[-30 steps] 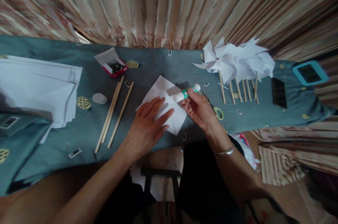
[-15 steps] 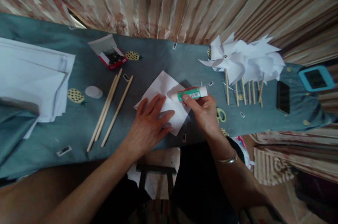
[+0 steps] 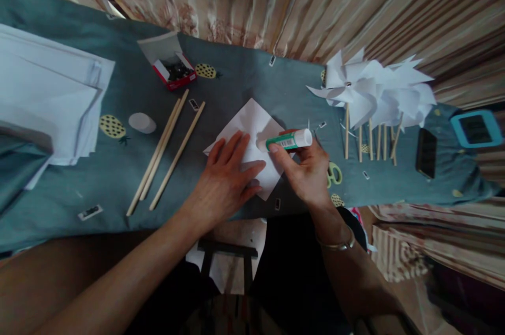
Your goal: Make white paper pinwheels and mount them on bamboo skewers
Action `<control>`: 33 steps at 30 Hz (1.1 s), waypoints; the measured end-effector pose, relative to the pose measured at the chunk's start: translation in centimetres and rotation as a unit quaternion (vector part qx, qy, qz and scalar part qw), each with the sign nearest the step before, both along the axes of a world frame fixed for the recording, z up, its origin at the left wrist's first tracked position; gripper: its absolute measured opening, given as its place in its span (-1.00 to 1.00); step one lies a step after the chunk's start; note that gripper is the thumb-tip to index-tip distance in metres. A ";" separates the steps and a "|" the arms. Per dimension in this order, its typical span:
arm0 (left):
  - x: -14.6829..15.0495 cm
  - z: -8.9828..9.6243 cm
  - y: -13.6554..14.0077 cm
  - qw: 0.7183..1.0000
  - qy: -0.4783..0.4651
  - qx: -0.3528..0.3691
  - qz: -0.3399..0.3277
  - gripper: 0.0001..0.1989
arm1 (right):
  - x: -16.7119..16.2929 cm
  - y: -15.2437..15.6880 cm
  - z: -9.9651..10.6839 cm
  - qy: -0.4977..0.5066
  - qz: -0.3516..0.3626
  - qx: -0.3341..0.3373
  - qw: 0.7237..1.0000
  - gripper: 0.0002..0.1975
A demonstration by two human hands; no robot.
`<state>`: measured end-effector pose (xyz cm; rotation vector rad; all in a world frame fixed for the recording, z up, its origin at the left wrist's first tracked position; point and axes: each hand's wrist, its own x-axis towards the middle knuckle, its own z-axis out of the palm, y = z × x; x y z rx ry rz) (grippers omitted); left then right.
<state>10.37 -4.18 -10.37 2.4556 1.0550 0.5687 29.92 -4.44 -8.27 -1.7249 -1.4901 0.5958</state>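
A white square of paper (image 3: 252,114) lies cornerwise on the cloth-covered table in front of me. My left hand (image 3: 224,177) rests flat on its left part with the fingers spread. In my right hand (image 3: 307,166) is a green and white glue stick (image 3: 290,140), gripped between thumb and fingers. Its uncapped tip points left at the middle of the paper; whether it touches the sheet I cannot tell. The white cap (image 3: 142,122) lies to the left, by several wooden sticks (image 3: 177,155). Scissors with green handles (image 3: 334,174) are partly hidden behind my right hand.
Several paper pinwheels (image 3: 366,88) on sticks lie at the right, with a phone (image 3: 426,153) and a blue-framed device (image 3: 476,129) beyond. An opened red box of small dark pieces (image 3: 175,69) stands at the back left. Stacked white paper (image 3: 43,98) covers the far left.
The glue stick has tilted slightly, its base end turning more toward me. My left hand stays on the paper. The whole view has shifted and turned a little.
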 end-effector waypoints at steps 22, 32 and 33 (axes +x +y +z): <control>0.2 0.2 -0.1 1.000 -0.003 0.007 0.006 -0.60 | -1.0 0.3 0.5 -0.107 0.027 0.018 0.994 -0.67; 0.3 0.0 -0.2 1.000 -0.005 0.002 0.010 -0.54 | -1.4 0.7 0.8 -0.114 0.037 0.033 0.992 -0.73; 0.3 0.0 -0.2 1.000 -0.006 0.002 0.009 -0.54 | -1.4 0.7 0.7 -0.116 0.039 0.035 0.992 -0.73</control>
